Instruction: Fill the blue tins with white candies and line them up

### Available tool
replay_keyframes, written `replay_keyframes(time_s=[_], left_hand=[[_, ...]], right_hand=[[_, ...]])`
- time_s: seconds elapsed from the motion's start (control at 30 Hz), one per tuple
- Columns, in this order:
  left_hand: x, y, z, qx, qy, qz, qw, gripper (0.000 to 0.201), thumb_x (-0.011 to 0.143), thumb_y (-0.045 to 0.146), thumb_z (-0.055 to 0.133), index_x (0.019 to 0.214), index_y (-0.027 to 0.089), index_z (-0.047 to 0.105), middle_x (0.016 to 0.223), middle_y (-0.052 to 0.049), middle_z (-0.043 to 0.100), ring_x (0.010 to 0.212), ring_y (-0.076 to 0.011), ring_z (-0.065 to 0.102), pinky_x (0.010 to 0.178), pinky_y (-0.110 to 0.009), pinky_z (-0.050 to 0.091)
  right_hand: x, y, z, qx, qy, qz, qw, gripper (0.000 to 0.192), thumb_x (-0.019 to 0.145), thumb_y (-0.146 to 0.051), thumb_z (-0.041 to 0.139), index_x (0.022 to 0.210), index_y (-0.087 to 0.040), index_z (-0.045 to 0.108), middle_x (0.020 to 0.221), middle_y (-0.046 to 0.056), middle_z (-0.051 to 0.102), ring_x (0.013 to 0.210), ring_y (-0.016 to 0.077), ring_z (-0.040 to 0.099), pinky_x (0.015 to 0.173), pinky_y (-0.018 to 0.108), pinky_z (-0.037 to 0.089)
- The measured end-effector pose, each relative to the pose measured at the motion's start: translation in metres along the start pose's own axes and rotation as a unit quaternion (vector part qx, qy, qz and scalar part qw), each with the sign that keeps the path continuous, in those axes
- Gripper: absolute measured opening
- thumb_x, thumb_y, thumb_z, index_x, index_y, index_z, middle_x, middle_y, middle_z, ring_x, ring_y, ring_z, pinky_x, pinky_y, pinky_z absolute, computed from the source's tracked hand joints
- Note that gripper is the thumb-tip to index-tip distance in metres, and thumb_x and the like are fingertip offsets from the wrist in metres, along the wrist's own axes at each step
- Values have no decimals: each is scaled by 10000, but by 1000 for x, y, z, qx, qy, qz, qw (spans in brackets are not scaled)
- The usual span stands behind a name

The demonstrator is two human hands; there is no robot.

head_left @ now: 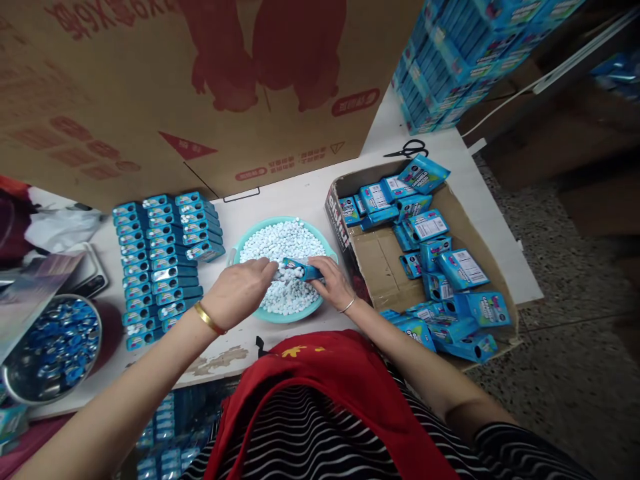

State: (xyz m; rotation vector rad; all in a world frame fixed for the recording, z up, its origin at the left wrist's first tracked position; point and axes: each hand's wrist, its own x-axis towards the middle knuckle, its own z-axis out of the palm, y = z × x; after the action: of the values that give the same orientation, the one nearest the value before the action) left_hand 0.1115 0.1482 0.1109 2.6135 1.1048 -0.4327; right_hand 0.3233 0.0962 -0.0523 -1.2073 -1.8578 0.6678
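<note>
Hands (pixel 285 280) hold blue box (pixel 300 270) over candy bowl (pixel 260 230) (stacked boxes (pixel 163 263) left; carton (pixel 480 240) right).

Teal basin (pixel 327 248) heaped with white pellets (pixel 280 247). Blue slim case (pixel 301 270) with white pellets showing. Rows of blue filled cases (pixel 163 263) on white bench (pixel 295 193). Brown cardboard box (pixel 380 263) holding blue cartons with white labels (pixel 463 267). Black scissors (pixel 409 149). Gold bangle (pixel 209 319). Red apron (pixel 330 387) over black-and-white striped shirt (pixel 300 433).
</note>
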Motion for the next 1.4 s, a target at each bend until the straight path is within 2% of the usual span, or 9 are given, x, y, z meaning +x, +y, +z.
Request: replay_keyframes(time_s=[0.2,0.33,0.43,0.57,0.7,0.83,1.07,1.23,1.4], left_hand=[[5,31,-23,96,-19,-1,995,405,898,58,327,1267,142,472,916,-107,649,757,-220,622,641,-332,469],[-4,12,-13,57,9,-8,998,330,907,111,357,1192,147,519,890,-97,643,781,-226,616,665,-337,473],[-17,-25,24,-17,31,-71,997,212,912,232,415,1048,163,564,955,-99,623,828,-224,613,673,-322,478],[-18,-54,105,-119,-38,-157,980,116,858,213,467,900,174,568,924,-88,606,802,-211,610,685,-317,471],[17,-35,168,-213,-12,-172,962,142,863,188,453,970,178,546,1003,-99,596,923,-221,598,793,-336,465],[53,-14,191,-245,25,-152,957,203,840,124,439,1019,174,519,1097,-127,574,994,-235,574,853,-351,451],[28,-33,172,-308,71,-103,943,213,896,285,470,1073,171,499,965,-66,576,870,-186,568,794,-312,456],[1,-45,125,-316,135,-39,938,221,912,326,479,1060,165,511,906,-48,554,754,-151,526,712,-285,439],[-7,-41,74,-245,131,14,960,213,929,316,471,1081,173,511,943,-54,584,793,-155,556,742,-290,454]], right_hand=[[-1,4,5,7,12,-3,1000,364,868,-228,537,1229,-233,495,1176,126,606,1121,271,555,958,508,468],[-3,7,2,27,8,1,1000,369,863,-225,529,1230,-241,492,1188,117,606,1149,261,544,991,503,443],[-3,11,-1,49,49,76,995,370,868,-315,562,1220,-239,474,1165,106,606,1112,256,562,954,461,469],[0,20,4,76,101,212,969,384,880,-447,553,1172,-220,447,1004,64,608,882,207,596,796,362,515],[4,28,14,112,85,242,960,390,883,-480,536,1141,-209,431,978,53,595,858,191,592,792,337,505],[6,29,22,120,71,248,959,401,874,-493,541,1133,-210,424,1021,65,584,907,196,585,834,346,495],[3,27,7,162,88,228,956,397,875,-456,556,1150,-208,412,1024,65,586,926,193,590,841,345,498],[-1,19,-15,68,106,170,977,393,832,-415,633,1127,-212,471,1017,62,584,937,211,576,851,368,486],[-2,13,-18,-5,49,57,997,304,874,-320,583,1145,-206,507,1076,107,609,1009,257,581,885,431,485]])
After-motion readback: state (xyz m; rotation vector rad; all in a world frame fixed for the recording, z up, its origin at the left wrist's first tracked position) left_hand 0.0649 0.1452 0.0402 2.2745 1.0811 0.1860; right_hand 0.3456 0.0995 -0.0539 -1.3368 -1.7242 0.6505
